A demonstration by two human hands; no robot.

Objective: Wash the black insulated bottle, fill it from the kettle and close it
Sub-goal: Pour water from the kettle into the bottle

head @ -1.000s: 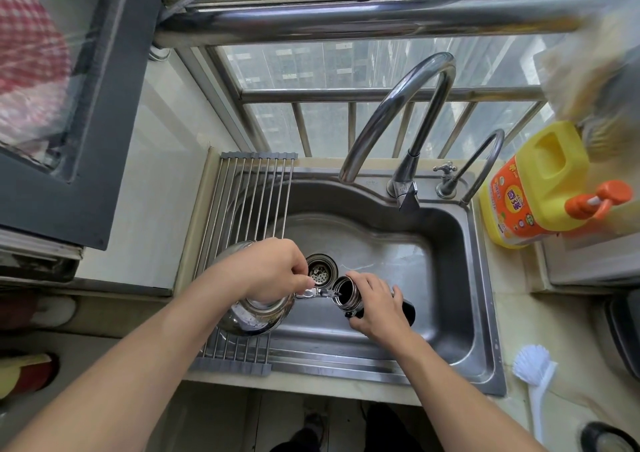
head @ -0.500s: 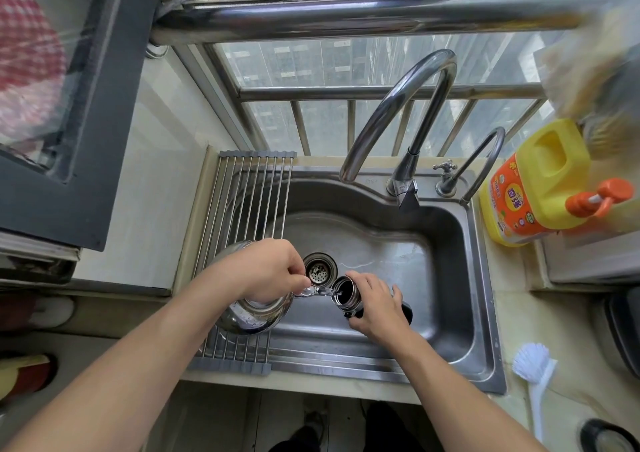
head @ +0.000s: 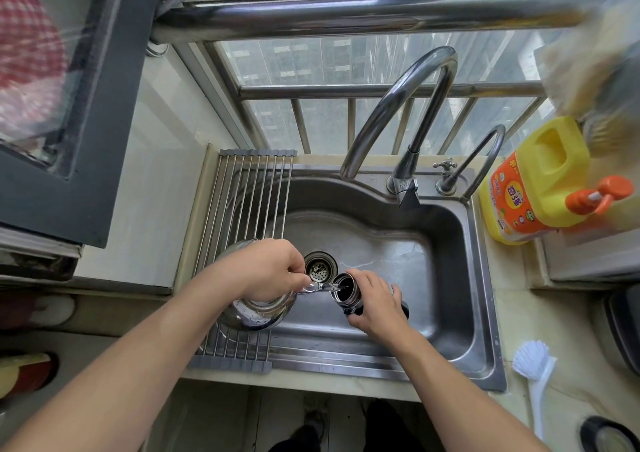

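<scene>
Over the steel sink point(head: 485, 295), the black bottle point(head: 346, 292) is sitting uncapped inside the right hand's point(head: 375, 304) curled fingers, its mouth tilting toward the spout. The left hand point(head: 263, 268) is gripping the tipped kettle point(head: 258, 314) just beside it, likely so spills are draining below.

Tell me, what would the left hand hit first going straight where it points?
Probably the black bottle, its open mouth just beyond the left hand and kettle spout; depth unclear.
</scene>
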